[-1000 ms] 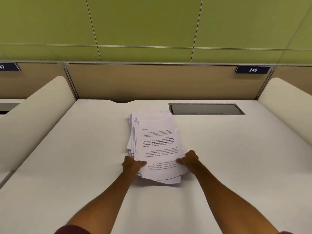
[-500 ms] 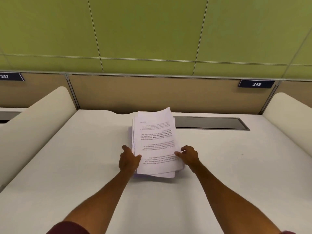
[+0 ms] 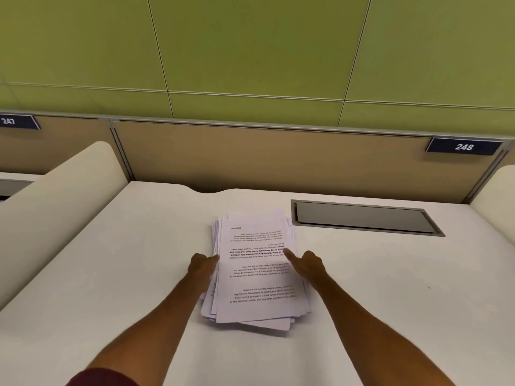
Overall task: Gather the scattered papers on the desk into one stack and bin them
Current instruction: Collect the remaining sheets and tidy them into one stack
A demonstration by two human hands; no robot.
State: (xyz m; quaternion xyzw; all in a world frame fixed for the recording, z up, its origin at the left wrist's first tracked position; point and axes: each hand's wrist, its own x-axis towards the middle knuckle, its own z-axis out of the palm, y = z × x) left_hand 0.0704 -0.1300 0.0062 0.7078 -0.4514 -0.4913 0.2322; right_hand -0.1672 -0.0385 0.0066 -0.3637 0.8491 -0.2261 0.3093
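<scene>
A rough stack of white printed papers [image 3: 259,274] lies in the middle of the white desk [image 3: 111,274], its sheets fanned unevenly at the near end. My left hand [image 3: 202,265] presses against the stack's left edge about halfway up, fingers curled at the paper. My right hand [image 3: 306,264] holds the right edge at the same height, its thumb resting on the top sheet. No bin is in view.
A grey cable hatch [image 3: 365,218] is set into the desk at the back right. Cream side dividers [image 3: 55,207] flank the desk. A tan back panel carries a dark plate marked 248 [image 3: 464,146] under a green wall.
The stack, tilted up off the desk half a second ago, now lies flat. Both hands have slid from its near corners to the middle of its sides.
</scene>
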